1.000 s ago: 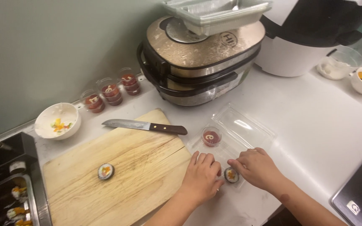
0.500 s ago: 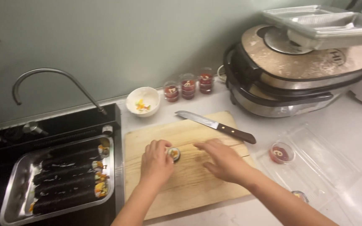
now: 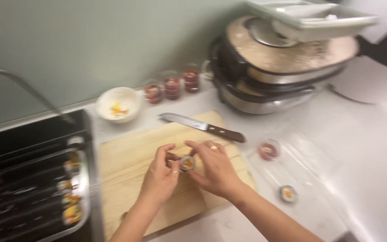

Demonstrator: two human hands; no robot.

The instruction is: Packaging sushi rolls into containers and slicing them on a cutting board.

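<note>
Over the wooden cutting board (image 3: 126,152) both my hands pinch one round slice of seaweed rice roll (image 3: 187,163). My left hand (image 3: 160,177) holds it from the left and my right hand (image 3: 213,168) from the right. A knife (image 3: 200,127) with a dark wooden handle lies along the board's far edge. A second roll slice (image 3: 288,193) sits in a clear plastic container (image 3: 310,166) to the right, next to a small cup of red sauce (image 3: 268,151).
A metal tray (image 3: 83,188) of whole uncut rolls sits in the sink at left, under a curved tap (image 3: 27,89). A white bowl (image 3: 118,104) and three red sauce cups (image 3: 172,86) stand by the wall. A large electric grill (image 3: 283,62) fills the back right.
My hands left the plastic container on the right and moved to the cutting board, where both now hold the roll slice that lay there. The camera view swung left.
</note>
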